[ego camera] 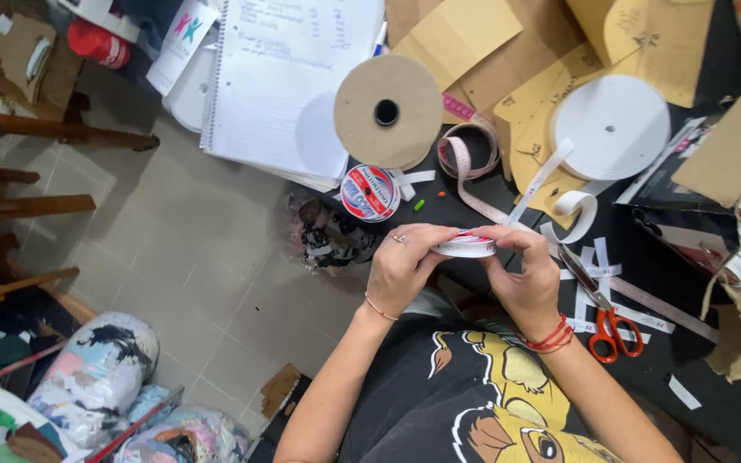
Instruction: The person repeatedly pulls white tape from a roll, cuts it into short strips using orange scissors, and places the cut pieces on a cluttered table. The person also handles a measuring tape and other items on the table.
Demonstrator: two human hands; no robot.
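Note:
My left hand (402, 266) and my right hand (526, 273) together pinch a small flat white spool (465, 247) with a red-printed face, held edge-on between the fingertips above the black table (439, 206). A ring sits on a left finger; red cords circle my right wrist. A second small spool (370, 193) with a red and blue label lies flat just beyond my left hand. Red-handled scissors (604, 315) rest on cut white tape strips (592, 273) to the right of my right hand.
A cardboard-ended reel (388, 111), a big roll of white elastic (612, 127), a pink measuring tape (473, 163), brown paper patterns (508, 51) and a spiral notebook (289, 77) crowd the table. Grey tile floor (182, 257), wooden chair legs and fabric bags lie at left.

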